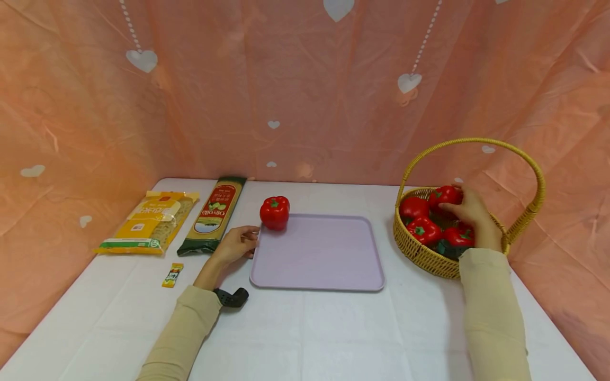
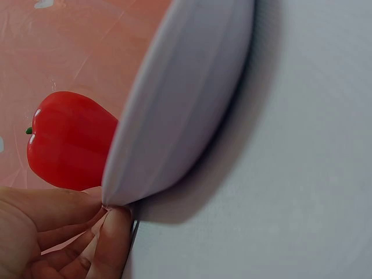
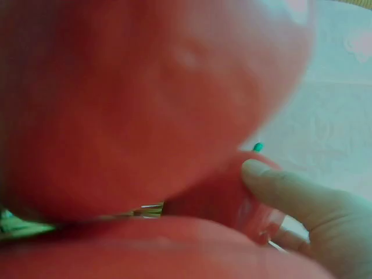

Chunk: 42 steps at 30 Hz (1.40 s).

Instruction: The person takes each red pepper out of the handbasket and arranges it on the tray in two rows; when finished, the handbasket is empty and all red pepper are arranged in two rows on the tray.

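Nearest the camera, your beige sleeves (image 1: 176, 338) reach in from the bottom edge over the white tabletop (image 1: 305, 338). At far left lies a yellow packet (image 1: 147, 222), with a small sachet (image 1: 172, 275) nearer you. A long green-and-gold packet (image 1: 213, 217) slants beside them. Your left hand (image 1: 236, 244) pinches the left rim of the lilac tray (image 1: 319, 254) between thumb and fingers; a red bell pepper (image 1: 275, 212) sits at the tray's far left corner. To the right stands a wicker basket (image 1: 424, 262) with a tall handle, holding more red produce (image 1: 423, 231) and a dark green item (image 1: 450, 250), too covered to name. Your right hand (image 1: 474, 214) grasps the rear pepper (image 1: 443, 198) inside the basket, though the blurred close view hides most fingers.
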Motion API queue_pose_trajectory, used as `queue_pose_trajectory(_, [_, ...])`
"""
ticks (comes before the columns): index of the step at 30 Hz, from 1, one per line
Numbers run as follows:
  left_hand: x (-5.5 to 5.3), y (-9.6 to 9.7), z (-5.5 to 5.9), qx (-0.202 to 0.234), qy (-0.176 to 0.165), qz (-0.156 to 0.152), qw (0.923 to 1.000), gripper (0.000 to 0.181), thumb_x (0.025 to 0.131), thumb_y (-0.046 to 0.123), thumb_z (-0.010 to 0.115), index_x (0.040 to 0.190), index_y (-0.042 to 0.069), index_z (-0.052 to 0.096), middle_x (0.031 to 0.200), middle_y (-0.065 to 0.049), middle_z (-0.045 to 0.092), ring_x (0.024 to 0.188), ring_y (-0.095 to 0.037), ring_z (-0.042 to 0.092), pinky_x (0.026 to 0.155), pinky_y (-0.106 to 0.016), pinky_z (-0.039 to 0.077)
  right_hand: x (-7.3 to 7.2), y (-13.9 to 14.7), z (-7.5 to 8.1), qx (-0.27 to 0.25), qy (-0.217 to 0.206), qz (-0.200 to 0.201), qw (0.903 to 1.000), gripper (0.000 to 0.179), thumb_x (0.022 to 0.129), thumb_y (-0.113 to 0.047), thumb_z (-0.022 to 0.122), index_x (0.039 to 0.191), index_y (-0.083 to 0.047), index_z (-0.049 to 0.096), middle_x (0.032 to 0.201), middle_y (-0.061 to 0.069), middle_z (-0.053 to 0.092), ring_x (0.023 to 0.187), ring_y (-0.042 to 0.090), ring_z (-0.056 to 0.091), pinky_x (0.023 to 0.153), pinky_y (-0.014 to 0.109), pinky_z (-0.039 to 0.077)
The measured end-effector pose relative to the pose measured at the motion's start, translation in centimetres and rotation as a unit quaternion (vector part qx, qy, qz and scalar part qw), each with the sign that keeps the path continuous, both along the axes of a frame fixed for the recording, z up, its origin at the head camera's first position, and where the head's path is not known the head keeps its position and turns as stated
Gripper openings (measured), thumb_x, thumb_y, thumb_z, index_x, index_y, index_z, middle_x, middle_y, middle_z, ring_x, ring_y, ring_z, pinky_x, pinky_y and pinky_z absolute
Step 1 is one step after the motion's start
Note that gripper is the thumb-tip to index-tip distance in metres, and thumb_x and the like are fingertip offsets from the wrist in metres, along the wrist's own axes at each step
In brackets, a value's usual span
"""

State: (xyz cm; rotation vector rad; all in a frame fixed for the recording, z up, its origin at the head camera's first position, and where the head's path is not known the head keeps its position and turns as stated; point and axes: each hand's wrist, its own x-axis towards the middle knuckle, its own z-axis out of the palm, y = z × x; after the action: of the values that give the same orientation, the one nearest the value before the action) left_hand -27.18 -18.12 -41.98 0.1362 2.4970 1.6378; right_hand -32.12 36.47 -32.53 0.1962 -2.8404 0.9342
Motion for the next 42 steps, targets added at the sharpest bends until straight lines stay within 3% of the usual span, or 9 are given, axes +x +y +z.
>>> queue_pose_trajectory(7, [0.0, -0.1, 0.0, -0.004, -0.001, 0.0, 1.0, 0.041, 0.089, -0.004, 0.054, 0.129, -0.008, 0.047, 0.103, -0.02, 0.053, 0.078, -0.018, 0.057, 0.061, -0.028, 0.056, 0.8, -0.3, 1.8, -0.062, -0.016, 0.008, 0.9979, 0.078, 0.091, -0.024, 0.06, 0.144, 0.009, 0.014, 0.139, 0.038, 0.026, 0.121, 0.055, 0.031, 0.099, 0.064, 0.03])
queue_pose_trajectory(10, [0.0, -0.1, 0.1, -0.006, -0.003, 0.002, 1.0, 0.041, 0.089, -0.003, 0.054, 0.129, -0.007, 0.047, 0.104, -0.02, 0.054, 0.078, -0.018, 0.057, 0.062, -0.028, 0.056, 1.2, -0.5, 2.7, -0.065, -0.012, 0.015, 0.9977, 0.076, 0.091, -0.027, 0.06, 0.144, 0.006, 0.018, 0.138, 0.034, 0.031, 0.121, 0.053, 0.036, 0.097, 0.039, 0.044])
queue_pose_trajectory(13, [0.0, -0.1, 0.1, -0.008, -0.005, 0.002, 1.0, 0.041, 0.09, -0.002, 0.054, 0.13, -0.007, 0.047, 0.104, -0.02, 0.054, 0.078, -0.018, 0.057, 0.062, -0.028, 0.056, 1.7, -0.7, 3.4, -0.058, -0.007, 0.024, 0.998, 0.071, 0.09, -0.029, 0.061, 0.143, 0.004, 0.026, 0.136, 0.029, 0.037, 0.12, 0.049, 0.04, 0.08, 0.008, 0.043])
queue_pose_trajectory(17, [0.0, -0.1, 0.1, -0.009, -0.004, 0.001, 0.9999, 0.041, 0.09, -0.002, 0.054, 0.13, -0.007, 0.047, 0.104, -0.02, 0.053, 0.078, -0.019, 0.056, 0.062, -0.028, 0.056, 2.4, -1.2, 4.2, -0.052, -0.015, 0.04, 0.9977, 0.068, 0.089, -0.028, 0.063, 0.141, 0.003, 0.03, 0.136, 0.025, 0.038, 0.12, 0.045, 0.042, 0.07, -0.003, 0.034])
queue_pose_trajectory(19, [0.0, -0.1, 0.1, -0.01, -0.004, 0.003, 0.9999, 0.041, 0.089, -0.002, 0.054, 0.13, -0.006, 0.047, 0.104, -0.02, 0.054, 0.078, -0.018, 0.056, 0.062, -0.028, 0.056, 2.7, -1.5, 4.7, -0.047, -0.022, 0.051, 0.9973, 0.068, 0.089, -0.027, 0.063, 0.14, 0.003, 0.031, 0.136, 0.023, 0.039, 0.117, 0.04, 0.045, 0.072, -0.002, 0.036])
queue_pose_trajectory(22, [0.0, -0.1, 0.2, -0.011, -0.004, 0.001, 0.9999, 0.041, 0.089, -0.003, 0.054, 0.13, -0.006, 0.047, 0.104, -0.02, 0.054, 0.078, -0.018, 0.057, 0.062, -0.027, 0.056, 3.1, -2.0, 5.3, -0.037, -0.022, 0.069, 0.9967, 0.063, 0.087, -0.025, 0.065, 0.136, 0.002, 0.038, 0.132, 0.02, 0.044, 0.107, 0.018, 0.053, 0.074, 0.002, 0.04])
queue_pose_trajectory(26, [0.0, -0.1, 0.2, -0.006, 0.003, -0.003, 1.0, 0.041, 0.089, -0.004, 0.054, 0.129, -0.008, 0.047, 0.103, -0.02, 0.054, 0.078, -0.018, 0.057, 0.061, -0.028, 0.056, 3.8, -2.7, 5.8, -0.032, -0.026, 0.094, 0.9947, 0.055, 0.087, -0.022, 0.066, 0.133, -0.001, 0.044, 0.124, 0.012, 0.052, 0.094, -0.004, 0.051, 0.075, 0.008, 0.044])
queue_pose_trajectory(33, [0.0, 0.0, 0.2, -0.005, 0.006, -0.001, 1.0, 0.041, 0.089, -0.004, 0.054, 0.129, -0.008, 0.047, 0.103, -0.021, 0.054, 0.077, -0.018, 0.057, 0.061, -0.028, 0.056, 4.3, -4.6, 5.6, -0.077, -0.028, 0.136, 0.9873, 0.052, 0.086, -0.016, 0.065, 0.133, -0.005, 0.044, 0.113, -0.003, 0.056, 0.1, 0.005, 0.053, 0.077, 0.013, 0.048])
queue_pose_trajectory(42, [0.0, 0.0, 0.1, -0.015, -0.005, 0.005, 0.9999, 0.041, 0.089, -0.002, 0.054, 0.13, -0.005, 0.048, 0.103, -0.019, 0.054, 0.077, -0.018, 0.057, 0.061, -0.027, 0.056, 3.8, -8.1, 4.2, -0.143, -0.034, 0.159, 0.9762, 0.059, 0.086, -0.016, 0.066, 0.135, -0.003, 0.037, 0.122, 0.009, 0.05, 0.104, 0.01, 0.05, 0.079, 0.016, 0.05])
